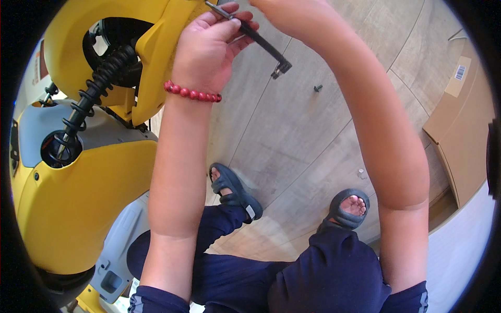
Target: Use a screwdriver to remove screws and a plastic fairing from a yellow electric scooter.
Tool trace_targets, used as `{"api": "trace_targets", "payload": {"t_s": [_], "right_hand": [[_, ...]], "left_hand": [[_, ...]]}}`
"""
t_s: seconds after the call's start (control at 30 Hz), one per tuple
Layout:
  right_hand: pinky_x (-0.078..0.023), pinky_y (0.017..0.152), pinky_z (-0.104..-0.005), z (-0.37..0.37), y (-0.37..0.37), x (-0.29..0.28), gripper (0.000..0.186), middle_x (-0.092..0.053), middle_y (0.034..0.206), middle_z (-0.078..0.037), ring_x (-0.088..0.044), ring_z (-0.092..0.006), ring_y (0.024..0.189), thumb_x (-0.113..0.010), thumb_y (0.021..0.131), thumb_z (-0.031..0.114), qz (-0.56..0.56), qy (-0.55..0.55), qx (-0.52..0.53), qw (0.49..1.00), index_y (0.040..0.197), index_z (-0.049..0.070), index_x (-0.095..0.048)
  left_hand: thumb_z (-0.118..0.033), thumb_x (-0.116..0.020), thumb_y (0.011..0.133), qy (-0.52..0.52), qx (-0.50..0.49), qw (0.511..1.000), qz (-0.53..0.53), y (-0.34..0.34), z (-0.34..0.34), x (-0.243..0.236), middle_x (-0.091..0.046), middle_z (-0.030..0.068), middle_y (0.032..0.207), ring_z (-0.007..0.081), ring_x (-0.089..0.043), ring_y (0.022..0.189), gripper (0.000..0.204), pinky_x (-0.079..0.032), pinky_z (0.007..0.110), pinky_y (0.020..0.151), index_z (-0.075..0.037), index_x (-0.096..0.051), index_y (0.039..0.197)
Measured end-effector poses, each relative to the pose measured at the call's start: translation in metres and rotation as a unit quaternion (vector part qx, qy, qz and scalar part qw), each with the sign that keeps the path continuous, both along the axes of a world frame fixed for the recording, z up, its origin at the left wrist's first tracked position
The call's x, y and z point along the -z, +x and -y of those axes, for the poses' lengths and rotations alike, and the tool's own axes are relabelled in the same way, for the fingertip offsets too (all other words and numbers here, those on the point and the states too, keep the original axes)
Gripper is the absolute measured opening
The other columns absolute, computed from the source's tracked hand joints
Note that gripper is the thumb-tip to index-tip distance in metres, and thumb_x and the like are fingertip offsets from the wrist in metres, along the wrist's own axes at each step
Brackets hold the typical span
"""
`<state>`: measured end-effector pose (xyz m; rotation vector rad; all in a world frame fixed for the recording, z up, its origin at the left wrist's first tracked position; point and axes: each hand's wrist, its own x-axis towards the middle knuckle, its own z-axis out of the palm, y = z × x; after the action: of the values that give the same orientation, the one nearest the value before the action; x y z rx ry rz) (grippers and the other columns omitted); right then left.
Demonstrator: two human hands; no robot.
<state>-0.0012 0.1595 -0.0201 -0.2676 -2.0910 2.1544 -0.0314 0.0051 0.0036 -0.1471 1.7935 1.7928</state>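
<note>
My left hand point(211, 44), with a red bead bracelet at the wrist, is closed on a black rod-shaped part point(263, 44) near the top edge. Thumb and fingers pinch the rod. A thin grey tip sticks out at its upper left, and its lower right end bends into a short stub. Just right of it, my right hand point(292, 13) reaches up out of the picture, so its fingers are cut off. Close beside my left hand stands a yellow scooter body point(156, 52) with a black coil-spring shock absorber point(99, 83).
A small dark bolt point(318, 88) lies on the wood-look floor point(292, 135). Farther down is a tiny clear piece point(361, 173). A cardboard box point(464, 125) stands at the right. My sandalled feet point(235, 193) are below my arms. Yellow and grey panels point(83, 203) fill the left.
</note>
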Motion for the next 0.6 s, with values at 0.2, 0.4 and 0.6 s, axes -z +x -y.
{"api": "trace_targets", "payload": {"t_s": [0.2,0.4,0.6], "right_hand": [[-0.049,0.08,-0.0395,0.032,-0.017,-0.006,0.027,-0.064,0.093,-0.026,-0.063,-0.0365,0.09,-0.052,0.084,0.017,-0.009,0.084,0.052,0.995,0.096,-0.005,-0.062],[-0.05,0.076,-0.0387,-0.021,-0.01,0.077,0.024,-0.066,0.088,-0.023,-0.065,-0.0306,0.086,-0.049,0.078,0.009,0.059,0.188,0.226,0.954,0.089,-0.003,-0.067],[-0.05,0.081,-0.0384,-0.031,0.03,0.114,0.026,-0.066,0.09,-0.022,-0.065,-0.0303,0.088,-0.054,0.078,0.014,0.125,0.176,0.156,0.964,0.093,-0.002,-0.067]], "left_hand": [[0.003,-0.05,0.084,-0.022,0.011,1.0,0.003,0.034,0.032,0.014,-0.061,0.0132,0.097,0.0224,-0.061,0.087,0.026,-0.05,0.036,0.082,0.003,-0.051,0.11],[-0.001,-0.05,0.088,-0.217,0.009,0.975,0.051,0.047,0.086,0.031,-0.059,0.0106,0.099,0.0211,-0.06,0.09,0.024,-0.049,0.034,0.083,0.001,-0.049,0.112],[-0.002,-0.047,0.087,-0.265,-0.049,0.957,0.105,0.043,0.111,0.055,-0.058,0.0095,0.094,0.0186,-0.059,0.085,0.024,-0.049,0.031,0.078,0.0,-0.047,0.11]]}}
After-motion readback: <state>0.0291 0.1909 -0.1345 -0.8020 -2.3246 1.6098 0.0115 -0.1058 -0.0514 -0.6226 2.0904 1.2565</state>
